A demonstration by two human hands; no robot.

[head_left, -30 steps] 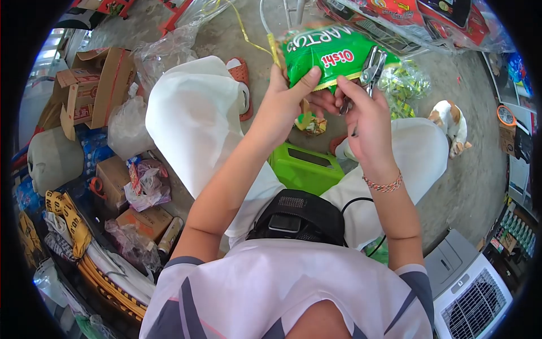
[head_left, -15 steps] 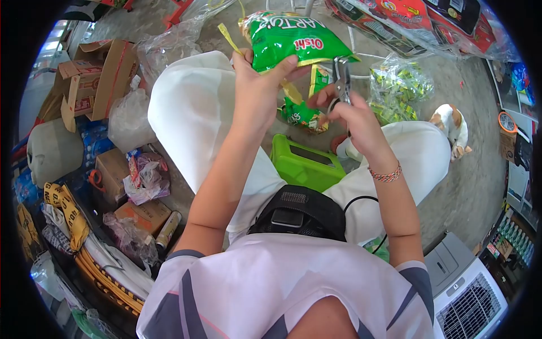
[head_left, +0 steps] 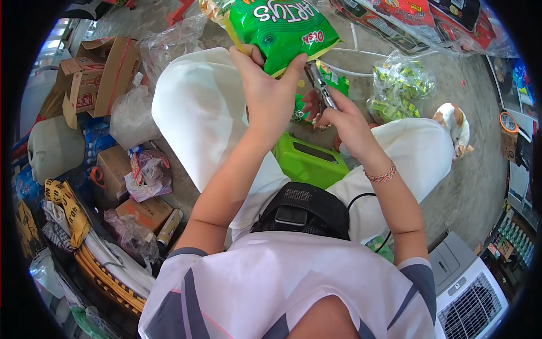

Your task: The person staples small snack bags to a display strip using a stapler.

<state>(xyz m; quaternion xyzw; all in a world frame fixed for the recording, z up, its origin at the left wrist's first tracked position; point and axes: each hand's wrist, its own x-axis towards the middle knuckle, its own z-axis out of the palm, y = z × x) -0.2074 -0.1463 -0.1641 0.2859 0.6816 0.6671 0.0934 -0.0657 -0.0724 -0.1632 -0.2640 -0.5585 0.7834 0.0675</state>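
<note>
My left hand (head_left: 266, 87) grips the lower edge of a green Oishi snack bag (head_left: 285, 25), thumb in front. The bag is puffed up and its print faces me upside down. My right hand (head_left: 343, 118) is closed around a silver plier-like tool (head_left: 319, 83). The tool's head is right at the bag's lower edge, close to my left thumb. Just behind the tool lie more green snack bags (head_left: 337, 82), partly hidden by my hands. A yellow strip shows along the bag's left side.
A bright green plastic stool (head_left: 310, 164) stands between my knees. Beyond my right knee are a clear bag of small green packets (head_left: 402, 82) and a white-and-brown animal (head_left: 454, 127). Red packs (head_left: 401, 17) lie at the top; cardboard boxes (head_left: 110, 73) stand on the left.
The snack bag has tilted and moved up and left, showing more of its front. My right hand has brought the tool left and turned its head toward the bag's lower edge.
</note>
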